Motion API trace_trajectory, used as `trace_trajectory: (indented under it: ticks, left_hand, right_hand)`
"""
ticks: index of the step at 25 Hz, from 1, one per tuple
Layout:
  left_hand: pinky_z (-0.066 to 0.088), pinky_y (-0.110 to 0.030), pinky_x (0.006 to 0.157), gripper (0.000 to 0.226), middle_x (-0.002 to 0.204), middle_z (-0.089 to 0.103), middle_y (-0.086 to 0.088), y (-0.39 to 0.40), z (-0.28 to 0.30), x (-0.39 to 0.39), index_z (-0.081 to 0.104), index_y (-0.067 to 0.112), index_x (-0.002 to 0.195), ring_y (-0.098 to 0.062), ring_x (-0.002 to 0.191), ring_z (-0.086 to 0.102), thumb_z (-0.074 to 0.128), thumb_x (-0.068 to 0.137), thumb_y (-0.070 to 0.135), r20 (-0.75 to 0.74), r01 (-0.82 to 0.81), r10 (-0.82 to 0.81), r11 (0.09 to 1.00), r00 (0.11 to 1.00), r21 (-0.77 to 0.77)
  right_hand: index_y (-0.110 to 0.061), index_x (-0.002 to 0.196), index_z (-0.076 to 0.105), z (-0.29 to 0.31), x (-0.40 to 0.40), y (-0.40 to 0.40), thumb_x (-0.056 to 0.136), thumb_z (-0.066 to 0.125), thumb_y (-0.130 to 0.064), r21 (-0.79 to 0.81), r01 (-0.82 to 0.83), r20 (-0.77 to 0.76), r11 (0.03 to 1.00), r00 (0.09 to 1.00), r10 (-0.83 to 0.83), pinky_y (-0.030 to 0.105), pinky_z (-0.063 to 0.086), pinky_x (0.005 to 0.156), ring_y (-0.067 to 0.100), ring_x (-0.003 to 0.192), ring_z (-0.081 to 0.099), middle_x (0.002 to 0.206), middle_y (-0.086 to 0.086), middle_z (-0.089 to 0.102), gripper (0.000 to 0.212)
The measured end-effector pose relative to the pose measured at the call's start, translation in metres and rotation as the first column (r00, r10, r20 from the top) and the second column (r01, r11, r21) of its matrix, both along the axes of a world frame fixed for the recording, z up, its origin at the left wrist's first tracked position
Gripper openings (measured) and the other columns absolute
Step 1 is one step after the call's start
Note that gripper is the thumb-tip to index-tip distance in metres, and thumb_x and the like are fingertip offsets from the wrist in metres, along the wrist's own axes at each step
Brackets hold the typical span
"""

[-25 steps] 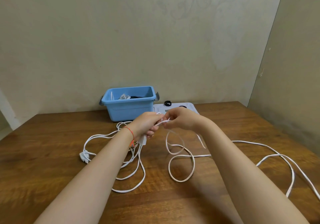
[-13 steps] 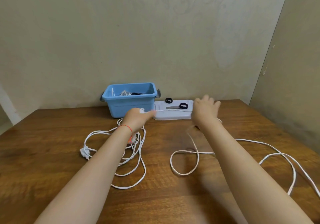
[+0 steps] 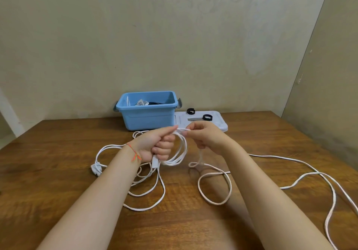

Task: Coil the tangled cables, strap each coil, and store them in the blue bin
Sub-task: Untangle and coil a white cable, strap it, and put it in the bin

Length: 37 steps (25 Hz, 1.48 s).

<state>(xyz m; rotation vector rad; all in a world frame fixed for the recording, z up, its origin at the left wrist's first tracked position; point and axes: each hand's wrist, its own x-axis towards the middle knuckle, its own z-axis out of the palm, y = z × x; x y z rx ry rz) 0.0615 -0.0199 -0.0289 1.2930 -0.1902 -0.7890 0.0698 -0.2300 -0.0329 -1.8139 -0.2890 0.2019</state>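
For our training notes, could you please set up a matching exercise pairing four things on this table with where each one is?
Things:
1. small coil of white cable
2. blue bin
3. black strap rings
4. white plug

Places:
A. on the white lid right of the bin
B. held in the left hand
C. at the back of the table, by the wall
D. on the wood, left of the left forearm

Pairs: 1-B, 2-C, 3-A, 4-D

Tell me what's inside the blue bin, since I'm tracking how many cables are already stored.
Over the rim of the blue bin show a white coiled cable and something black beside it. The front wall hides the bin's floor, so an exact count isn't possible.
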Motion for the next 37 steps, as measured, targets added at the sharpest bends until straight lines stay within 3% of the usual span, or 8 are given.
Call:
trace_trajectory:
  ticks: [4,9,13,16,20,25,31,37]
  left_hand:
    - [0.019,-0.020,0.039,0.049,0.042,0.023,0.008,0.001,-0.016,0.009,0.039,0.021,0.056,-0.006,0.033,0.021,0.052,0.099,0.042,-0.282,-0.479,0.390,0.769,0.876,-0.423]
    - [0.020,-0.018,0.036,0.049,0.041,0.026,0.008,0.009,-0.039,0.030,0.036,0.024,0.057,-0.006,0.031,0.022,0.051,0.099,0.045,-0.594,-0.819,0.564,0.406,0.573,-0.405]
    - [0.019,-0.017,0.034,0.054,0.040,0.028,0.008,0.001,-0.035,0.038,0.036,0.022,0.054,-0.007,0.029,0.022,0.047,0.101,0.047,-0.412,-0.775,0.663,0.591,0.625,-0.224]
    - [0.022,-0.018,0.035,0.058,0.040,0.025,0.006,-0.025,-0.026,0.033,0.033,0.022,0.050,-0.009,0.030,0.021,0.045,0.103,0.042,-0.180,-0.526,0.508,0.847,0.842,-0.070]
    - [0.018,-0.020,0.039,0.053,0.040,0.021,0.006,-0.035,-0.012,0.020,0.032,0.020,0.054,-0.009,0.032,0.018,0.047,0.100,0.043,-0.161,-0.319,0.301,0.942,0.940,-0.101]
    - [0.019,-0.021,0.039,0.050,0.041,0.023,0.007,-0.021,-0.013,0.008,0.037,0.019,0.055,-0.009,0.033,0.020,0.048,0.100,0.037,-0.312,-0.421,0.320,0.838,0.895,-0.347]
    - [0.020,-0.019,0.038,0.055,0.038,0.025,0.008,0.005,-0.035,0.021,0.039,0.020,0.048,-0.007,0.030,0.020,0.049,0.100,0.033,-0.498,-0.742,0.550,0.510,0.670,-0.436]
    - [0.025,-0.021,0.043,0.050,0.045,0.028,0.008,-0.012,-0.045,0.027,0.043,0.022,0.060,-0.006,0.036,0.024,0.041,0.102,0.048,-0.413,-0.707,0.576,0.529,0.706,-0.469]
  right_hand:
    - [-0.013,0.083,0.063,-0.006,0.008,-0.015,0.087,0.076,-0.021,-0.102,0.156,-0.022,0.982,0.987,-0.159,0.024,0.038,0.047,0.013,0.050,0.042,0.066,0.002,0.054,0.016]
    - [-0.018,0.092,0.061,-0.010,0.030,-0.046,0.090,0.058,-0.016,-0.441,0.602,0.291,0.666,0.798,-0.528,0.031,0.045,0.066,0.024,0.085,0.058,0.094,0.003,0.064,0.004]
    - [-0.013,0.114,0.058,-0.005,0.041,-0.054,0.093,0.059,-0.021,-0.602,0.692,0.433,0.399,0.702,-0.565,0.038,0.045,0.084,0.034,0.106,0.055,0.118,0.012,0.059,0.022]
    - [-0.019,0.141,0.046,0.006,0.037,-0.013,0.091,0.063,-0.023,-0.723,0.449,0.402,0.525,0.892,-0.208,0.036,0.039,0.100,0.029,0.128,0.046,0.141,0.008,0.045,0.053]
    - [-0.017,0.116,0.064,0.007,0.023,0.027,0.097,0.051,-0.019,-0.293,0.250,0.294,0.923,0.942,-0.162,0.022,0.048,0.077,0.009,0.093,0.061,0.105,-0.002,0.066,0.024]
    - [-0.013,0.068,0.053,-0.001,0.013,0.023,0.102,0.045,-0.039,-0.222,0.284,0.210,0.933,0.948,-0.239,0.029,0.037,0.059,0.014,0.057,0.044,0.061,0.001,0.049,0.043]
    - [-0.013,0.085,0.068,-0.016,0.016,-0.022,0.087,0.058,-0.023,-0.359,0.272,0.080,0.893,0.962,-0.261,0.026,0.042,0.060,0.013,0.066,0.051,0.070,-0.003,0.058,0.014]
    - [-0.025,0.103,0.071,-0.027,0.026,-0.026,0.097,0.057,-0.022,-0.509,0.385,0.243,0.770,0.922,-0.300,0.033,0.052,0.074,0.016,0.081,0.062,0.090,-0.004,0.070,0.016]
